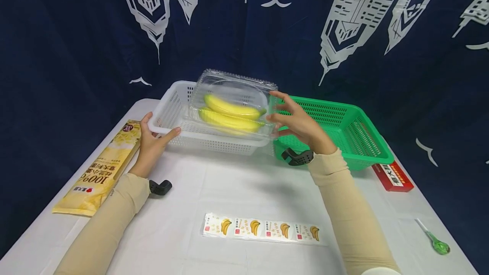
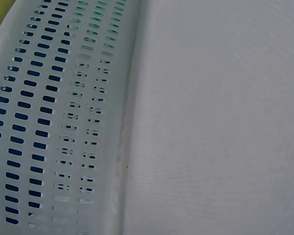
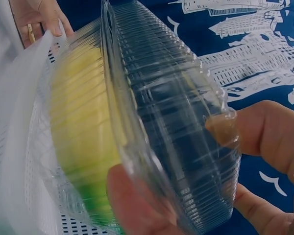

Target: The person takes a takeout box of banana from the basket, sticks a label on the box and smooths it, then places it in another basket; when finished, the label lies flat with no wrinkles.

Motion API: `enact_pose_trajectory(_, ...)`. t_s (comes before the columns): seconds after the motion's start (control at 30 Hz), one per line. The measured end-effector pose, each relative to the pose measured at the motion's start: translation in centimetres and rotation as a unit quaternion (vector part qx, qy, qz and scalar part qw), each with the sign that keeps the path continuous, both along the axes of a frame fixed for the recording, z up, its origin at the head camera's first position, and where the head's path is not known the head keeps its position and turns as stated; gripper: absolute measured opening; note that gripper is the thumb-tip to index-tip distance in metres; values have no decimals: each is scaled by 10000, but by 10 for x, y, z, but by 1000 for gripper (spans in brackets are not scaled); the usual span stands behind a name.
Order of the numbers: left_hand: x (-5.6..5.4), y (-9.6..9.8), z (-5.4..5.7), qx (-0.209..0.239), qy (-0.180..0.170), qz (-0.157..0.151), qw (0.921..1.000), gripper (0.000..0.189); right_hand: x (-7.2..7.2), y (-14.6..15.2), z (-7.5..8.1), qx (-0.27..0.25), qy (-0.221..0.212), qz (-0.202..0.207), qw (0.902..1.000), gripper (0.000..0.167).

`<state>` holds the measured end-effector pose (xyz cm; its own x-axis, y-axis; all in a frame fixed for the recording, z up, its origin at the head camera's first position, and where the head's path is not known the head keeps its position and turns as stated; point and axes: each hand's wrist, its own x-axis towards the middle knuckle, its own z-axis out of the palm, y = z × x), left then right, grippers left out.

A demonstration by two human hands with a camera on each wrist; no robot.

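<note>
The clear container (image 1: pixel 240 91) is thin, glossy plastic, boxy with rounded corners, its walls finely ribbed and its rim crimped. Through it show smooth yellow bananas (image 1: pixel 229 121), curved, with greenish ends. It sits tilted over the white basket (image 1: pixel 221 144), a rigid plastic tray with rows of slot-like holes and a rounded lip; whether it touches the basket's floor cannot be told. Beside that stands a deeper green basket (image 1: pixel 344 135) of similar perforated plastic, on a table (image 1: pixel 229 190) covered in smooth white. The container lies between the two hands, well apart from the left and in the grasp of the right. The right hand (image 1: pixel 296 120) is partly closed, fingers and thumb bent around the container's right end. The left hand (image 1: pixel 154 141) grips the white basket's near left corner, thumb along the lip.
</note>
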<state>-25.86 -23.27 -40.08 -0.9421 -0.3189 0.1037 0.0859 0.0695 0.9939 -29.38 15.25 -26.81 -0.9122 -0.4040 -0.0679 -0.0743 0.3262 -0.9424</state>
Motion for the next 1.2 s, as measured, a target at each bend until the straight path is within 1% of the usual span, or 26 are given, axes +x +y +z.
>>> enact_pose_trajectory(0.4,-2,0,1,-19,-8,21,10000,108,20,24,-7,-204,142,88,9997,80)
enact_pose_trajectory(0.87,4,0,1,-57,-5,52,10000,107,48,44,-21,-101,376,126,9992,78)
enact_pose_trajectory(1.07,4,3,0,-55,41,42,10000,106,62,55,-28,-54,544,126,9984,77)
enact_pose_trajectory(1.2,2,3,0,-43,12,38,10000,107,72,63,-32,-57,558,111,9984,77)
